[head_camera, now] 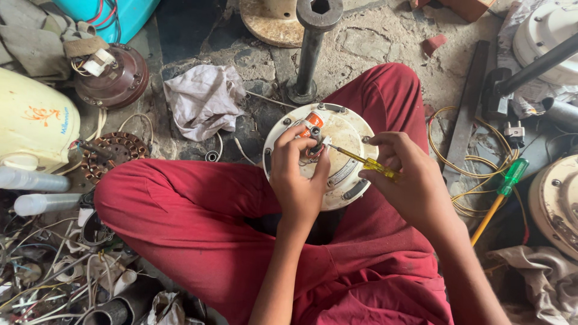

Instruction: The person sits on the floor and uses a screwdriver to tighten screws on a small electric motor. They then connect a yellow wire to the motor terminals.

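At the centre of the frame a round cream fan motor (346, 174) rests on the person's red-trousered lap, flat face up. The left hand (299, 180) curls around its hub, fingers pinching a small orange-and-white tube (311, 124). The right hand (409, 180) is closed on a yellow screwdriver (367, 164); its long axis slants up-left, tip at the hub. A green screwdriver (503, 192) lies at right beside yellow wire (448, 157), a grey rag (203, 99) on the floor above.
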